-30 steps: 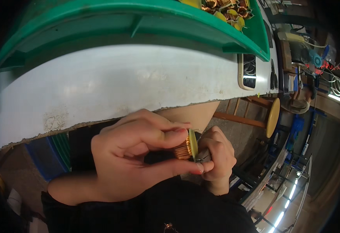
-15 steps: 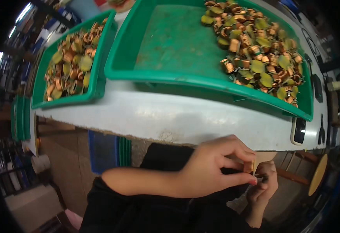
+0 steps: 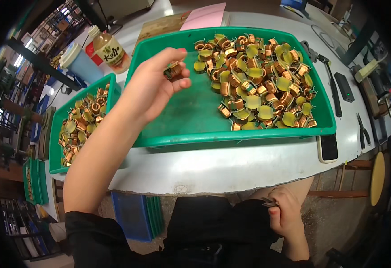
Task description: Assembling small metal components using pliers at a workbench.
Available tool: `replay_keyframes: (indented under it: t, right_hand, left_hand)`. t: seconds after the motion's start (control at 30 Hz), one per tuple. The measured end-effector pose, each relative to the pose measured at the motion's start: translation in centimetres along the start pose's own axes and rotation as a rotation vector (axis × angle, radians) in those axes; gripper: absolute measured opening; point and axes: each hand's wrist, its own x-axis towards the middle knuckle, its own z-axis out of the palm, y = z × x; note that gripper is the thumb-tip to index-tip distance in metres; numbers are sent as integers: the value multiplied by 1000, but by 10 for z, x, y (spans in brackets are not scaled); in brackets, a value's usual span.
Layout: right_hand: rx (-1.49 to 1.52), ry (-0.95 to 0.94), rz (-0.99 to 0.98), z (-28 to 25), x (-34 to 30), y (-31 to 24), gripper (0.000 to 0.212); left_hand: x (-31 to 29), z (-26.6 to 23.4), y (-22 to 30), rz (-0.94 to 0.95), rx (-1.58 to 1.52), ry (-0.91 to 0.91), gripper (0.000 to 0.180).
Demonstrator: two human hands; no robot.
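Over the left part of the large green tray (image 3: 231,137), my left hand (image 3: 153,87) is raised with its fingers curled round a copper-wound coil (image 3: 173,70). Many similar coils with yellowish bases (image 3: 264,85) lie heaped in the right part of that tray. Low at the right, over my lap, my right hand (image 3: 288,212) is closed round a small metal tool with a grey pointed tip (image 3: 269,203). Most of this tool is hidden by the fingers, so its kind does not show.
A smaller green tray (image 3: 111,96) of coils stands left, partly behind my left forearm. Behind it are a drink bottle (image 3: 110,50) and a blue cup (image 3: 80,64). A phone (image 3: 327,148), pliers (image 3: 362,131) and a black bar (image 3: 344,87) lie right. A yellow stool (image 3: 378,178) stands beyond.
My left hand has moved from beside my right hand, up and left over the large tray, carrying the coil. My right hand stays low, still gripping the tool. The view has shifted.
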Motion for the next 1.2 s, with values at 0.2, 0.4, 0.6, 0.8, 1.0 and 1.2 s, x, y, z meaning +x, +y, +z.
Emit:
replay_keyframes:
  t: [0.2, 0.4, 0.6, 0.8, 1.0, 1.2]
  right_hand:
    - [-97, -99, -3, -13, 5, 3, 18]
    - [-151, -148, -7, -18, 10, 13, 20]
    - [-181, -188, -27, -18, 12, 28, 20]
    - [-197, -194, -2, -18, 10, 33, 20]
    - [-201, -198, -16, -24, 9, 39, 20]
    - [-167, -201, -39, -36, 7, 42, 19]
  left_hand:
    - [68, -21, -28, -64, 658, 81, 13]
    - [102, -23, -46, 53, 1257, 94, 20]
    - [113, -34, -66, 380, 1300, 84, 30]
    - [111, -15, -77, 187, 1034, 52, 37]
    - [108, -1, -89, 202, 966, 90, 41]
    - [82, -16, -79, 171, 810, 125, 47]
